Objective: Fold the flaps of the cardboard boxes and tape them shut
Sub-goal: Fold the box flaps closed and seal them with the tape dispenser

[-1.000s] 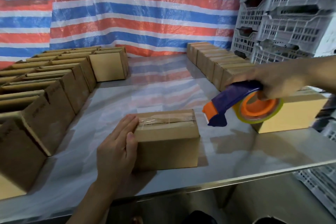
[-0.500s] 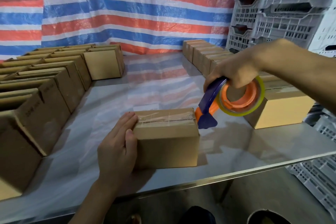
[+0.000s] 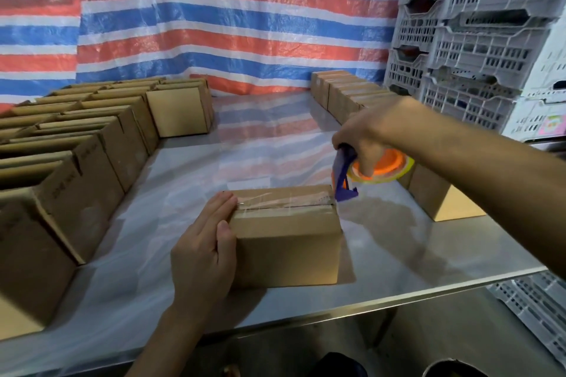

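Note:
A small cardboard box (image 3: 288, 242) stands near the front edge of the steel table (image 3: 382, 242), flaps folded down, with a strip of clear tape along its top seam. My left hand (image 3: 205, 248) presses flat against the box's left end, fingers straight, fingertips at the tape's start. My right hand (image 3: 364, 138) grips a tape dispenser (image 3: 361, 173) with a purple frame and an orange core. The dispenser's blade end touches the box's top right corner.
Rows of open cardboard boxes (image 3: 76, 156) fill the left side of the table. A row of closed boxes (image 3: 349, 95) runs along the right, one (image 3: 444, 199) just behind the dispenser. Grey plastic crates (image 3: 477, 40) are stacked at the right. A striped tarp (image 3: 214, 24) hangs behind.
My right hand brought the tape dispenser down and leftward from mid-air to the box's top right corner. My left hand stayed pressed on the box's left end.

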